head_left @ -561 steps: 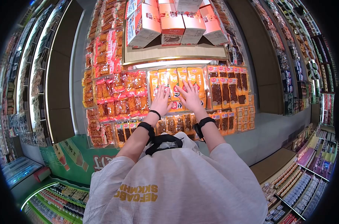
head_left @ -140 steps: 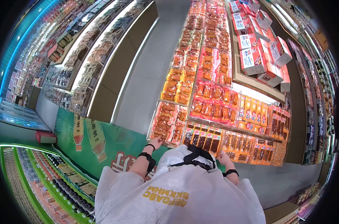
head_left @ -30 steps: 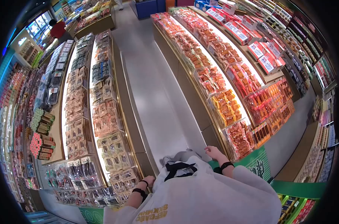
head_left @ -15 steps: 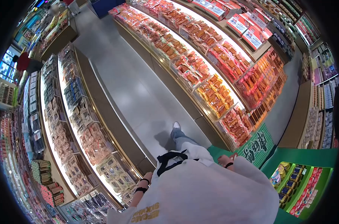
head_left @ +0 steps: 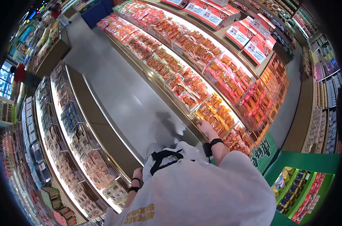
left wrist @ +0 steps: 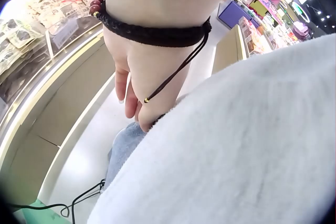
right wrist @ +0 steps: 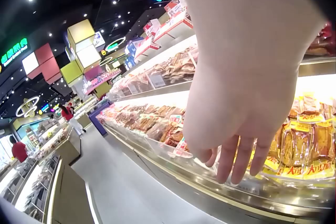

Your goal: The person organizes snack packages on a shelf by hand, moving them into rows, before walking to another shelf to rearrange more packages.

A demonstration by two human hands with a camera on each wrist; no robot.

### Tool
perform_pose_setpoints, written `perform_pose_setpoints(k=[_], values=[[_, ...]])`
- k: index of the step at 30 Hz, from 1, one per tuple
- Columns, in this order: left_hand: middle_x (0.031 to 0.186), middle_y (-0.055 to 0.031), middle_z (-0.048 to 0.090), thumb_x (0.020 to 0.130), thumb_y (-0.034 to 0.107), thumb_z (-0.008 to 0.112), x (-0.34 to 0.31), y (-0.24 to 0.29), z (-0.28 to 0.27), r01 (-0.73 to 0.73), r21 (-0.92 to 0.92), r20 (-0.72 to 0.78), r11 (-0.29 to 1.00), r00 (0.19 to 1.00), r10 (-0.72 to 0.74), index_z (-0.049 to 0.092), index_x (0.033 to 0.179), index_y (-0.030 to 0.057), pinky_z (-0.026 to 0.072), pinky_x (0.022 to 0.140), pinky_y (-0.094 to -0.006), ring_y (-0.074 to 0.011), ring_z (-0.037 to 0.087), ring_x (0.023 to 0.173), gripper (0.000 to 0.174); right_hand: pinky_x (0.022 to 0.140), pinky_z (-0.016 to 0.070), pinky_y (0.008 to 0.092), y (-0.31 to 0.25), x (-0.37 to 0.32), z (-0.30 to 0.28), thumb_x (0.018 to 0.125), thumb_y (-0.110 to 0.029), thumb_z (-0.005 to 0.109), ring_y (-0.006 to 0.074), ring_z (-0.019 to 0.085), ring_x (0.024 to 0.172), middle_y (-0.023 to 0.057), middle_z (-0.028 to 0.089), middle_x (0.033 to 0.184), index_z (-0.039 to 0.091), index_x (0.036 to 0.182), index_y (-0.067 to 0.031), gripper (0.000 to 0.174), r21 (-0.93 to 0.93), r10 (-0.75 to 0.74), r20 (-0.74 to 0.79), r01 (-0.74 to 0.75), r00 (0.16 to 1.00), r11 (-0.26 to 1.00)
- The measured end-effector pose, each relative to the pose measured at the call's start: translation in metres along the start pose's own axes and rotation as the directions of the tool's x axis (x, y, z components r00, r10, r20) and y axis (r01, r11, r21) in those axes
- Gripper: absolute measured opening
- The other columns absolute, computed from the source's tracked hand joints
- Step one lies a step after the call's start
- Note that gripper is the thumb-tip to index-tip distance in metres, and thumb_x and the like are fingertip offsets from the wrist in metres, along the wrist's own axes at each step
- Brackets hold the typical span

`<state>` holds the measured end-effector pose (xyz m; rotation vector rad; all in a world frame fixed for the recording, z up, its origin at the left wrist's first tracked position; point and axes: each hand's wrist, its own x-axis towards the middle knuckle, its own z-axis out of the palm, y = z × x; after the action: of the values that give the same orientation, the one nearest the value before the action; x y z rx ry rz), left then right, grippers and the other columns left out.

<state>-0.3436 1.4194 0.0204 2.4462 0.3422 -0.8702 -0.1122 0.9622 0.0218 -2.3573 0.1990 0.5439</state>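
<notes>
Snack packets (right wrist: 296,145) — glossy, clear, yellow-trimmed plastic

Upside-down "SKKM" on shirt (head_left: 201,184), "Food" on green o'head sign (right wrist: 14,51), yellow pkgs. (right wrist: 314,170) illeg.

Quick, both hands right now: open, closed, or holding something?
Left hand: open, hanging with loose fingers, nothing seen in it.
Right hand: open, fingers relaxed by the yellow packets, nothing seen in it.
</notes>
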Motion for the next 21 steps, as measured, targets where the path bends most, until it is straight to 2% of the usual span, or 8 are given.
perform_pose_setpoints(k=[3, 5, 7, 9, 11, 13, 17, 21], values=[[0.104, -0.0216, 0.063, 0.087, 0.032, 0.05, 0.028, -0.002, -0.016, 0.035, -0.052, 0.091, 0.998, 0.995, -0.031, 0.064, 0.108, 0.0075, 0.0475, 0.086, -0.0448, -0.0395, 0.058, 0.101, 0.035, 0.086, 0.0493, 0.0356, -0.016, 0.01, 0.008, 0.08, -0.023, 0.056, 0.0289, 0.064, 0.094, 0.0148, 0.067, 0.099, 0.064, 0.11, -0.0079, 0.034, -0.036, 0.042, 0.079, -0.039, 0.996, 0.999], [0.114, -0.0231, 0.059, 0.088, 0.038, 0.044, 0.081, -0.03, -0.009, 0.091, -0.081, 0.141, 0.993, 0.987, -0.079, 0.057, 0.118, 0.0093, 0.0449, 0.091, -0.0449, -0.0406, 0.054, 0.109, 0.043, 0.088, 0.0485, 0.0364, 0.01, 0.025, 0.04, 0.08, -0.025, 0.055, 0.0287, 0.063, 0.097, 0.0148, 0.067, 0.102, 0.064, 0.112, -0.0085, 0.037, -0.177, 0.071, 0.207, -0.034, 0.976, 0.984], [0.121, -0.0238, 0.055, 0.089, 0.043, 0.04, 0.112, -0.041, -0.019, 0.155, -0.124, 0.168, 0.98, 0.977, -0.134, 0.053, 0.123, 0.0105, 0.043, 0.094, -0.0446, -0.0409, 0.05, 0.115, 0.049, 0.09, 0.0476, 0.0374, 0.009, 0.029, 0.036, 0.08, -0.027, 0.054, 0.0284, 0.062, 0.101, 0.0144, 0.067, 0.106, 0.065, 0.112, -0.0095, 0.038, -0.127, 0.17, 0.349, -0.133, 0.922, 0.983], [0.121, -0.0238, 0.056, 0.09, 0.042, 0.04, 0.143, -0.038, -0.052, 0.124, -0.122, 0.168, 0.985, 0.98, -0.103, 0.054, 0.123, 0.0105, 0.0432, 0.094, -0.0446, -0.0407, 0.051, 0.115, 0.048, 0.09, 0.0476, 0.0373, 0.007, 0.038, 0.037, 0.08, -0.028, 0.053, 0.0288, 0.063, 0.1, 0.0138, 0.067, 0.106, 0.066, 0.111, -0.0099, 0.038, -0.211, 0.287, 0.252, -0.237, 0.924, 0.948], [0.12, -0.0239, 0.056, 0.09, 0.042, 0.04, 0.169, -0.04, -0.087, 0.111, -0.113, 0.181, 0.987, 0.979, -0.089, 0.054, 0.123, 0.0106, 0.0434, 0.094, -0.0446, -0.0405, 0.051, 0.115, 0.047, 0.089, 0.0481, 0.0374, -0.003, 0.05, 0.039, 0.077, -0.026, 0.056, 0.0293, 0.063, 0.099, 0.0137, 0.067, 0.105, 0.066, 0.111, -0.0095, 0.039, -0.18, 0.266, 0.16, -0.236, 0.951, 0.955], [0.112, -0.0222, 0.061, 0.089, 0.028, 0.045, 0.204, -0.046, -0.125, 0.056, 0.005, 0.197, 0.998, 0.979, -0.056, 0.059, 0.116, 0.0123, 0.0466, 0.09, -0.0417, -0.0377, 0.057, 0.107, 0.035, 0.088, 0.0488, 0.0377, -0.031, 0.058, 0.031, 0.075, -0.024, 0.058, 0.0299, 0.063, 0.099, 0.0152, 0.067, 0.106, 0.067, 0.11, -0.0092, 0.039, -0.147, 0.47, 0.113, -0.453, 0.875, 0.879], [0.1, -0.0172, 0.067, 0.08, 0.027, 0.06, 0.26, -0.045, -0.204, 0.017, 0.089, 0.204, 0.996, 0.978, -0.035, 0.064, 0.106, 0.0112, 0.0507, 0.083, -0.0395, -0.0336, 0.063, 0.096, 0.031, 0.088, 0.049, 0.0379, -0.098, 0.085, 0.022, 0.074, -0.02, 0.059, 0.031, 0.063, 0.1, 0.0179, 0.066, 0.106, 0.067, 0.108, -0.0092, 0.037, -0.058, 0.402, 0.118, -0.398, 0.908, 0.916], [0.091, -0.0154, 0.067, 0.079, 0.027, 0.062, 0.319, -0.057, -0.252, -0.061, 0.035, 0.127, 0.998, 0.99, 0.056, 0.064, 0.103, 0.0133, 0.0515, 0.081, -0.0387, -0.0309, 0.064, 0.09, 0.028, 0.089, 0.048, 0.0392, -0.141, 0.134, 0.041, 0.079, -0.026, 0.055, 0.0316, 0.062, 0.1, 0.0163, 0.065, 0.107, 0.066, 0.11, -0.0127, 0.036, -0.078, 0.357, 0.1, -0.35, 0.929, 0.933]])
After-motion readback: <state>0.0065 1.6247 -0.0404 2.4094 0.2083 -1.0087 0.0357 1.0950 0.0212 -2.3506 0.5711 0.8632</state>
